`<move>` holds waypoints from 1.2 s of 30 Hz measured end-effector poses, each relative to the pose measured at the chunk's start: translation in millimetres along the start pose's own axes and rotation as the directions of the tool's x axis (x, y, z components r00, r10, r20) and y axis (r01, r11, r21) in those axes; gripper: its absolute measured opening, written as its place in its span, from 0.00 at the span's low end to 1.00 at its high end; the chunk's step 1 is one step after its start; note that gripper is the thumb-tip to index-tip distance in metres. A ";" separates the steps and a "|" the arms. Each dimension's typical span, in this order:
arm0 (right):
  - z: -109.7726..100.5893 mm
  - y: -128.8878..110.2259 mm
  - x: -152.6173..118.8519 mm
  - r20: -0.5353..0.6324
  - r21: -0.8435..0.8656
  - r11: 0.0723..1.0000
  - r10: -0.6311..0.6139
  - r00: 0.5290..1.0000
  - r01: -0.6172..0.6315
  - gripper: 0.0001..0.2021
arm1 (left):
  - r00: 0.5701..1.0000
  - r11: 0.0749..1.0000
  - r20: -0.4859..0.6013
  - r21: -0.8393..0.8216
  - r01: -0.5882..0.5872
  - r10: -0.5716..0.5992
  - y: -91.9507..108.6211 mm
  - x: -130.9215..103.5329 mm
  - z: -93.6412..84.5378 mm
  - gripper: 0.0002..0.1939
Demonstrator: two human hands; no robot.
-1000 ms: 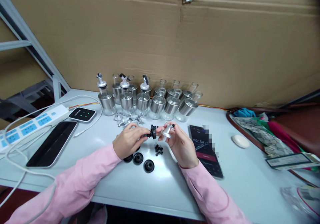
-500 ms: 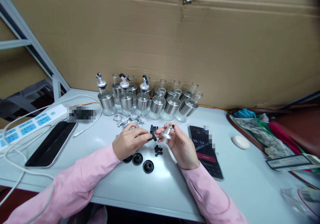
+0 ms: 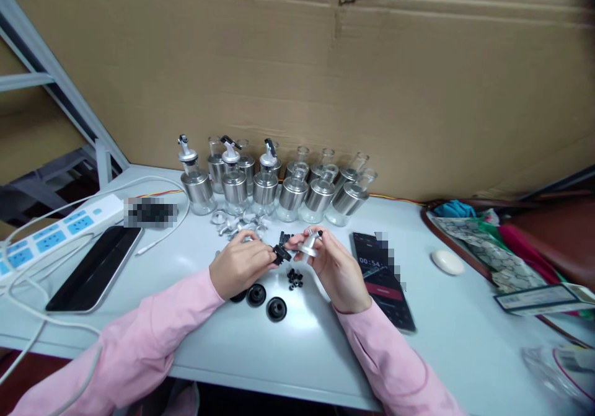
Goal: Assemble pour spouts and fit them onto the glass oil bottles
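Well, nearest to me is the edge of the pale table, with my pink sleeves reaching in over it from both sides. A little further in lie some black round caps, one partly hidden under my left hand. That hand is closed in a pinch, its thumb and fingers on a black stopper, held tilted above the table. My right hand is curled around a silver spout, gripping it by the fingertips, its wide base toward the stopper and a bit of black at its tip. The two parts are just beside each other, with a small gap between them.

Below that gap sits a small heap of black bits. Beside my right hand a phone lies flat, showing a timer, and further right is a white oval thing. Over to the left are a dark tablet and a white power strip. Beyond my hands lies a pile of silver parts. Behind it stand rows of glass bottles with metal bands; three in front, toward the left, wear spouts. Furthest off is the cardboard.
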State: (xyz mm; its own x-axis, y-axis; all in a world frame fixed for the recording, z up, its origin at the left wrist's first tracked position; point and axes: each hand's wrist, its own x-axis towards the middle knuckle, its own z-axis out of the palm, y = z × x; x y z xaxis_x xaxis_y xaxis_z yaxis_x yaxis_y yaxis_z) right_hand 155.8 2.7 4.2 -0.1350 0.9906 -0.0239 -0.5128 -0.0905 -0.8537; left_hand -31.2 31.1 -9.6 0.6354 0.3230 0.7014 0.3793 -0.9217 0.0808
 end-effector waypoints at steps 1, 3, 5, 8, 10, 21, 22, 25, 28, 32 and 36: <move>-0.5 0.6 0.4 -0.026 -0.013 1.000 -0.022 0.999 0.021 0.11 | 1.000 1.000 -0.008 -0.009 0.008 -0.008 -0.1 -0.1 0.0 0.07; -1.9 1.8 1.4 -0.091 -0.038 0.997 -0.073 0.993 0.070 0.11 | 1.000 0.999 -0.021 -0.022 0.023 -0.023 -0.3 -0.1 0.0 0.06; -3.1 2.9 2.4 -0.143 -0.040 0.994 -0.107 0.984 0.102 0.11 | 0.999 0.999 -0.037 -0.033 0.028 -0.029 -0.2 0.0 0.1 0.05; -2.9 3.4 3.0 -0.147 -0.004 0.995 -0.099 0.984 0.100 0.10 | 0.999 0.998 -0.040 -0.046 0.032 -0.034 0.6 -0.1 0.4 0.05; -1.5 3.2 2.5 -0.116 0.023 0.997 -0.072 0.991 0.075 0.10 | 0.999 0.998 -0.029 -0.053 0.033 -0.034 1.5 -0.4 0.6 0.04; -0.7 2.8 -0.5 -0.051 0.055 0.998 0.014 0.999 -0.011 0.10 | 0.998 0.998 -0.062 -0.063 0.022 -0.026 3.2 -0.4 1.1 0.03; -0.5 2.8 -0.7 -0.042 0.054 0.998 0.021 0.999 -0.018 0.09 | 0.998 0.998 -0.061 -0.064 0.020 -0.024 3.2 -0.3 1.2 0.03; 0.7 2.8 -1.2 -0.015 0.052 0.998 0.041 0.999 -0.040 0.10 | 0.997 0.998 -0.068 -0.065 0.018 -0.022 3.4 -0.4 1.3 0.03; 1.9 2.3 -1.3 -0.010 0.052 0.998 0.047 0.999 -0.046 0.10 | 0.996 0.998 -0.086 -0.065 0.024 -0.030 3.7 -0.5 1.6 0.03; 0.6 3.5 -0.2 -0.026 0.021 0.999 0.027 0.999 -0.026 0.12 | 0.996 0.997 -0.084 -0.080 0.022 -0.029 3.9 -0.7 2.1 0.03; -2.4 7.2 -0.7 -0.026 -0.146 0.985 -0.091 0.995 0.087 0.09 | 0.996 0.997 -0.079 -0.076 0.029 -0.035 4.2 -1.3 1.6 0.03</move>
State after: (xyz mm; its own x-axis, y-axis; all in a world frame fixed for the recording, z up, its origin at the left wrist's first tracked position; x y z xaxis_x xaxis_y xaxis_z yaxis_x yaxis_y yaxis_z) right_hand 154.3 1.6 -3.1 -0.0654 0.9970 0.0406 -0.3933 0.0117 -0.9193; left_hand -29.4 27.2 -11.3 0.5664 0.3372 0.7520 0.3455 -0.9256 0.1548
